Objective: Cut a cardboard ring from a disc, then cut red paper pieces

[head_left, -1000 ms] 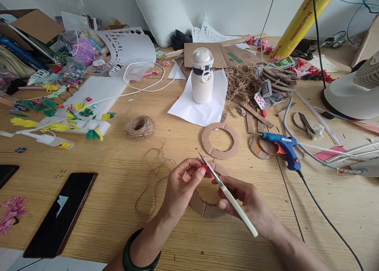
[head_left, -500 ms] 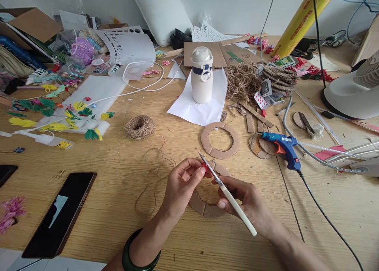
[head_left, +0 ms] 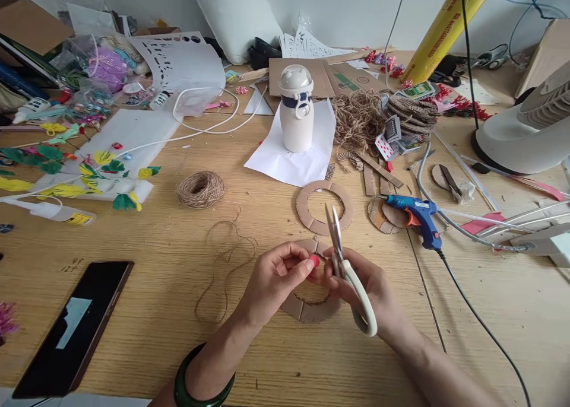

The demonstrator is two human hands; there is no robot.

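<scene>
My left hand [head_left: 276,282] is closed, pinching a small red piece [head_left: 314,261] between thumb and fingertips; what it is made of I cannot make out. In my right hand [head_left: 376,285] is a pair of scissors [head_left: 364,303] with white handles, the blades pointing up and slightly apart. The right fingertips are close to the red piece. Beneath both hands lies a cardboard ring [head_left: 300,311], partly covered by them. Another cardboard ring [head_left: 307,214] rests flat just beyond the scissor tips. Loose twine [head_left: 227,258] trails on the table left of my left hand.
A twine ball [head_left: 201,189] sits to the left, a phone [head_left: 75,330] at front left. At right lies a blue glue gun [head_left: 416,211] with its cable. A white bottle [head_left: 297,125] stands on paper [head_left: 262,158]. Yellow-green craft pieces [head_left: 111,167] and a fan [head_left: 525,134] flank the table.
The scissors have turned from slanting up-left across the red piece to nearly upright, right of it, with blades parted. The red piece shows more clearly in my left fingers. The view has shifted slightly.
</scene>
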